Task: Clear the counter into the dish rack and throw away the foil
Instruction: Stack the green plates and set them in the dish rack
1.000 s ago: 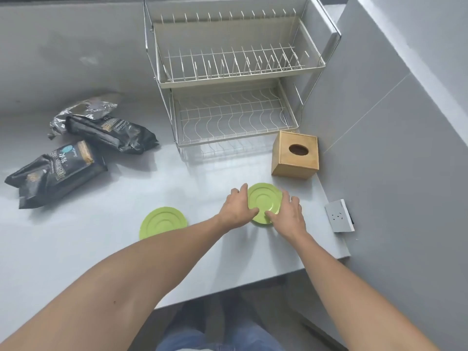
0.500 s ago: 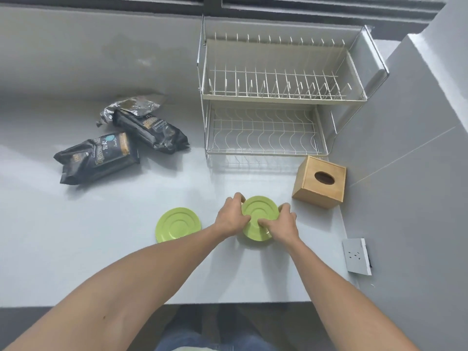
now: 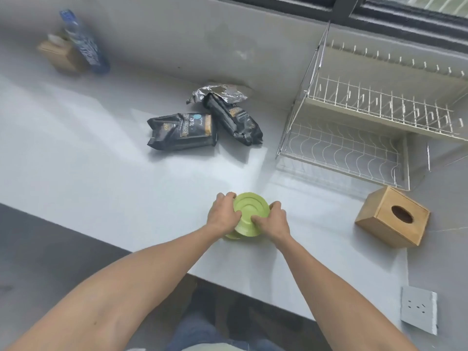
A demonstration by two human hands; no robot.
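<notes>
Both my hands grip one green plate [image 3: 249, 210], my left hand [image 3: 222, 216] on its left rim and my right hand [image 3: 274, 222] on its right rim. The plate is tilted and sits over a second green plate [image 3: 231, 236], of which only the near edge shows. A crumpled piece of silver foil [image 3: 217, 93] lies at the back of the grey counter [image 3: 101, 160]. The two-tier wire dish rack [image 3: 354, 148] stands at the back right with nothing in it.
Two black snack bags [image 3: 182, 130] [image 3: 235, 120] lie in front of the foil. A wooden tissue box [image 3: 390, 221] sits right of my hands. A blue bottle [image 3: 83, 44] and a wooden box [image 3: 58, 55] stand far left. A wall socket [image 3: 417, 309] is at lower right.
My hands carried the green plate left and over the second plate, which lay apart on the counter before. The view swung left, bringing the bottle into sight.
</notes>
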